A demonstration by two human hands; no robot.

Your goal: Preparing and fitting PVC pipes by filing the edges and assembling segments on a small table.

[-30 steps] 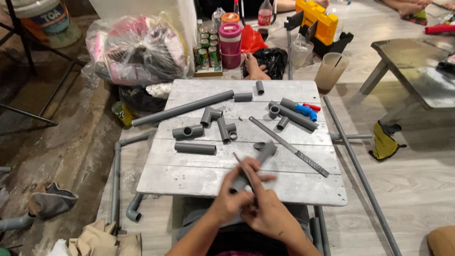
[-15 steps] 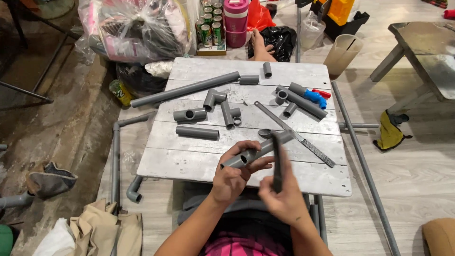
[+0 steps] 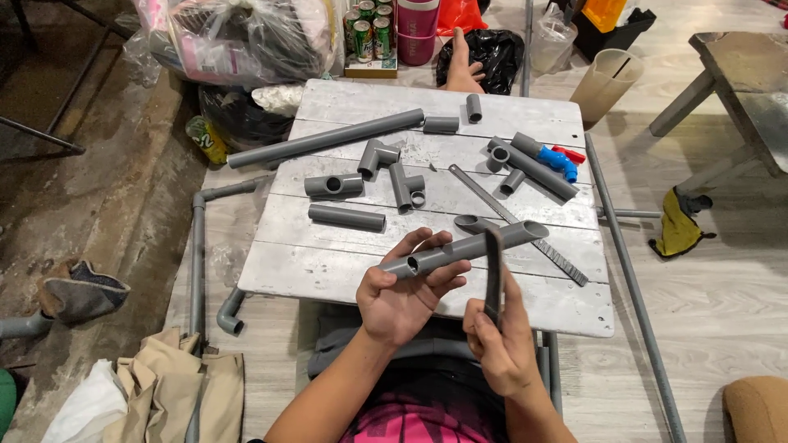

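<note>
Head view: your left hand (image 3: 402, 299) clenches a grey pipe piece (image 3: 472, 246) level above the near edge of the whitewashed board table (image 3: 328, 279), open end facing you. Your right hand (image 3: 501, 336) grips a dark flat tool (image 3: 492, 275) upright against the pipe. Green cans (image 3: 365, 33) and a pink tub (image 3: 417, 29) stand beyond the far edge.

Across the upper middle of the frame a whitewashed wooden plank tabletop (image 3: 328, 279) carried a long grey plastic pipe (image 3: 325, 139), a short grey pipe piece (image 3: 346, 217), a grey elbow fitting (image 3: 374, 156) and a blue plastic fitting (image 3: 558, 162). A clear plastic bag of clutter (image 3: 238, 37) sat upper left; a yellow rag (image 3: 678, 230) lay at right.
</note>
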